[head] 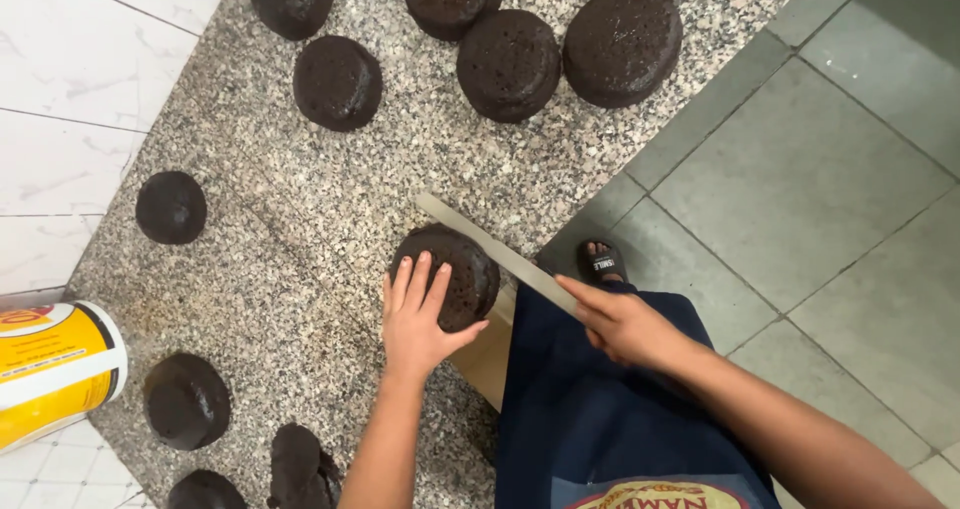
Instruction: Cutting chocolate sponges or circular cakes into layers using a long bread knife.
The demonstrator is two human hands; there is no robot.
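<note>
A round dark chocolate cake (462,269) sits near the front edge of the speckled granite counter (300,269). My left hand (417,319) lies flat on its top, fingers spread, holding it steady. My right hand (622,321) grips the handle of a long knife (480,241), index finger laid along the blade. The blade runs from the hand up and to the left, level through the far side of the cake.
Several more round dark cakes lie on the counter: a group at the back (510,64), a small one at the left (171,207), others at the front left (186,401). A yellow and white tub (50,369) stands at the left edge. Grey floor tiles (800,189) are to the right.
</note>
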